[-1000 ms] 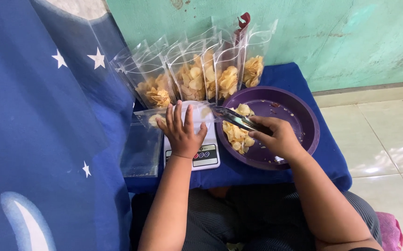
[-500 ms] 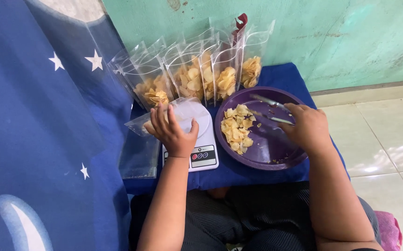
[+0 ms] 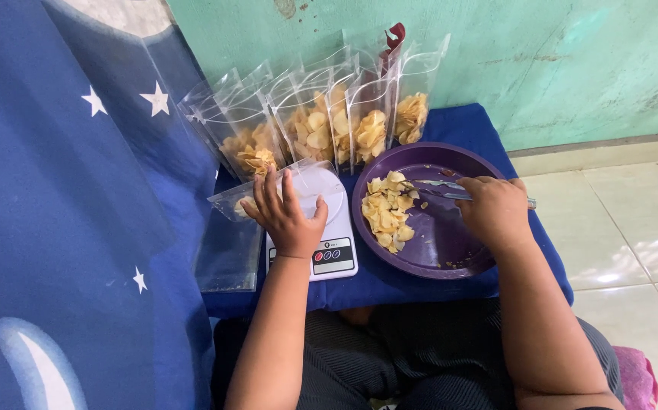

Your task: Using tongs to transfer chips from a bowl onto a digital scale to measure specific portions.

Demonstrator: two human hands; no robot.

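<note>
— What is in front of the seated person?

— A low stand draped in a blue cloth (image 3: 450, 292), set against a green wall (image 3: 542, 61). A white kitchen scale (image 3: 327, 228) sits near the front left corner of the cloth. A round purple bowl (image 3: 450, 250) fills the right half, just beside the scale.

— What are the hands doing?

— The left hand (image 3: 287, 216) lies on the scale with fingers spread, resting on a clear plastic pouch (image 3: 249, 201) that lies across the scale's platform. A few pale chips show inside the pouch near the fingertips. The right hand (image 3: 496, 209) is curled shut around metal tongs (image 3: 439, 188), knuckles up, above the right side of the bowl. The tong tips point left toward the chips.

— Where are those chips?

— A loose heap of thin yellow chips (image 3: 388, 209) lies in the left part of the bowl, nearest the scale. The rest of the bowl holds only crumbs.

— Anything else on the cloth?

— Along the back edge stands a row of clear pouches (image 3: 321, 125), upright and open, each partly filled with chips. An empty flat pouch (image 3: 230, 250) lies at the left edge, beside the scale. A dark blue fabric with white stars (image 3: 63, 190) hangs at the left.
</note>
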